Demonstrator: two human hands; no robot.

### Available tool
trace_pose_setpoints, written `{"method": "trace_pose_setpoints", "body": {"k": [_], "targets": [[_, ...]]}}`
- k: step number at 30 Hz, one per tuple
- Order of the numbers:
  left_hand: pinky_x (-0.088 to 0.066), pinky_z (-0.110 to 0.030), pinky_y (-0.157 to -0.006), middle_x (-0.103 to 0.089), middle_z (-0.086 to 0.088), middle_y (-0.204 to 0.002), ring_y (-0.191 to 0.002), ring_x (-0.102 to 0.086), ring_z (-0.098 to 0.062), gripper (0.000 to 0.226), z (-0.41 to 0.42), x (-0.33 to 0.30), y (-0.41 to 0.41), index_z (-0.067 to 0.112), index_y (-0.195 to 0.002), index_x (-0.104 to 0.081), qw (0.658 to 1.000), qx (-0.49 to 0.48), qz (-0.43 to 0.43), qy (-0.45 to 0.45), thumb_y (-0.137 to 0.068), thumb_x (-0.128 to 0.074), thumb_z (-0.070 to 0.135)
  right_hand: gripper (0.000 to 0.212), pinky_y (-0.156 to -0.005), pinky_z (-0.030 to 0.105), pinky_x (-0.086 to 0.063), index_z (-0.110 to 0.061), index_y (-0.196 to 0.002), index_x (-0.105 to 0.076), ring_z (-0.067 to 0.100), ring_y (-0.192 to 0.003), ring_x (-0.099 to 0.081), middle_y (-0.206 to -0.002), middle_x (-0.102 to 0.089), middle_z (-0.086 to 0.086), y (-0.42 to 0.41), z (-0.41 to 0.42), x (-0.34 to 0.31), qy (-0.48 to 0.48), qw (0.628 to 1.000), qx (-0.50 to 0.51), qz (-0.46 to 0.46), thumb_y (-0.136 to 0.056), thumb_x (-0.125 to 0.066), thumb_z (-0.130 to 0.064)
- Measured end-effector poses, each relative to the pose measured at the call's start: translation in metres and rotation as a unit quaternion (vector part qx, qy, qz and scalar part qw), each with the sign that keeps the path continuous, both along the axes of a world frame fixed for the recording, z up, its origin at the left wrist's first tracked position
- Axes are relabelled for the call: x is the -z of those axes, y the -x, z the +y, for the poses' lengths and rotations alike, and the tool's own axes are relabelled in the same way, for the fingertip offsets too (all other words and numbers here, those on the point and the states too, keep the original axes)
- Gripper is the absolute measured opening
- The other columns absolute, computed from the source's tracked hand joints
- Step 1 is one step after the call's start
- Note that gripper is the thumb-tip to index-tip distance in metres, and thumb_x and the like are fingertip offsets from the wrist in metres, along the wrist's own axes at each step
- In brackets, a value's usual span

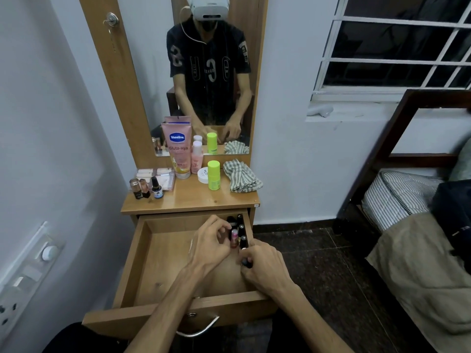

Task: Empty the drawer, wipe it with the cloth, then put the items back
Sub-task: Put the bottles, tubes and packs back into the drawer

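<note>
1. Wooden drawer (pixel 142 263) pulled fully out, metal handle (pixel 201 329) at the near edge. Most of its floor is bare wood.

2. Right hand (pixel 265 271) over the drawer's near right corner, fingers curled round a small dark tube (pixel 245 262); only the tube's end shows.

3. Left hand (pixel 211 245) just beyond, fingers bent down among a row of small tubes (pixel 240 231) standing along the right wall. One pink tube (pixel 234 236) sits at its fingertips; whether the fingers pinch it or only touch it, I cannot tell.

4. Row of tubes is dark-capped, packed close, touching the drawer's side.

5. Tabletop (pixel 188 197) above the drawer holds what is out: small bottles (pixel 145 188) at left in front of a clear box (pixel 163 178), a Vaseline tube (pixel 178 151), a pink bottle (pixel 197 156), a white jar (pixel 203 175), a green bottle (pixel 213 174).

6. Cloth (pixel 243 177), checked, lies crumpled at the tabletop's right, apart from both hands.

7. Mirror (pixel 211 72) behind shows the person bent over the drawer.

8. Judgement: the drawer is either nearly emptied or just starting to refill; the frame alone does not settle which. If emptying, the tubes remain, then wiping, then return. If refilling, the tabletop items are left.
</note>
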State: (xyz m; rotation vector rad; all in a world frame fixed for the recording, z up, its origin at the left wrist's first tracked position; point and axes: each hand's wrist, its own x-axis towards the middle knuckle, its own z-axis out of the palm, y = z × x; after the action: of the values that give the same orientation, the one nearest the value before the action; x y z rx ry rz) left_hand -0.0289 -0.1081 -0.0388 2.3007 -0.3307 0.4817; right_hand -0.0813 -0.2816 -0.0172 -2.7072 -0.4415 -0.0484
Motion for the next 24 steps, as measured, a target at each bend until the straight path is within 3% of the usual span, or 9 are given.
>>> {"method": "trace_pose_setpoints", "body": {"k": [4, 8, 12, 18, 24], "targets": [[-0.053, -0.029, -0.06, -0.054, 0.015, -0.085, -0.07, -0.057, -0.007, 0.027, 0.017, -0.004, 0.004, 0.026, -0.089, -0.068, 1.0, -0.024, 0.008, -0.004, -0.069, -0.067, 0.007, 0.007, -0.076, 0.016, -0.043, -0.031, -0.096, -0.076, 0.002, -0.086, -0.051, -0.102, -0.053, -0.015, 0.0, 0.0, 0.003, 0.009, 1.0, 0.005, 0.003, -0.091, -0.073, -0.029], [-0.052, -0.028, -0.058, -0.054, 0.015, -0.082, -0.068, -0.057, -0.006, 0.026, 0.032, -0.01, 0.01, 0.026, -0.086, -0.068, 0.999, -0.051, 0.005, 0.002, -0.069, -0.068, 0.006, 0.01, -0.074, 0.02, -0.044, -0.031, -0.093, -0.077, 0.003, -0.085, -0.053, -0.101, -0.055, -0.015, 0.0, 0.0, 0.001, 0.01, 1.0, 0.012, 0.005, -0.086, -0.072, -0.025], [-0.05, -0.024, -0.057, -0.057, 0.015, -0.08, -0.066, -0.057, -0.004, 0.024, 0.046, -0.018, 0.015, 0.026, -0.082, -0.069, 0.996, -0.09, -0.017, 0.012, -0.072, -0.069, 0.004, 0.008, -0.07, 0.013, -0.037, -0.034, -0.093, -0.076, 0.002, -0.085, -0.05, -0.097, -0.048, -0.019, 0.0, 0.001, 0.001, 0.011, 1.0, 0.005, 0.008, -0.088, -0.073, -0.029], [-0.055, -0.035, -0.06, -0.061, 0.012, -0.079, -0.068, -0.059, -0.007, 0.019, 0.078, -0.035, 0.014, 0.022, -0.081, -0.068, 0.987, -0.149, -0.04, 0.041, -0.076, -0.07, 0.004, 0.014, -0.073, 0.015, -0.036, -0.036, -0.1, -0.077, 0.001, -0.085, -0.048, -0.097, -0.048, -0.019, 0.0, 0.002, -0.001, 0.007, 1.0, 0.001, 0.014, -0.088, -0.073, -0.03], [-0.055, -0.032, -0.064, -0.062, 0.011, -0.079, -0.066, -0.059, -0.006, 0.017, 0.114, -0.056, 0.005, 0.025, -0.081, -0.066, 0.971, -0.224, -0.057, 0.059, -0.079, -0.07, 0.009, 0.019, -0.073, 0.017, -0.039, -0.036, -0.105, -0.076, 0.004, -0.088, -0.053, -0.103, -0.056, -0.015, 0.0, 0.004, -0.008, 0.023, 0.999, -0.022, 0.017, -0.088, -0.071, -0.032]]}}
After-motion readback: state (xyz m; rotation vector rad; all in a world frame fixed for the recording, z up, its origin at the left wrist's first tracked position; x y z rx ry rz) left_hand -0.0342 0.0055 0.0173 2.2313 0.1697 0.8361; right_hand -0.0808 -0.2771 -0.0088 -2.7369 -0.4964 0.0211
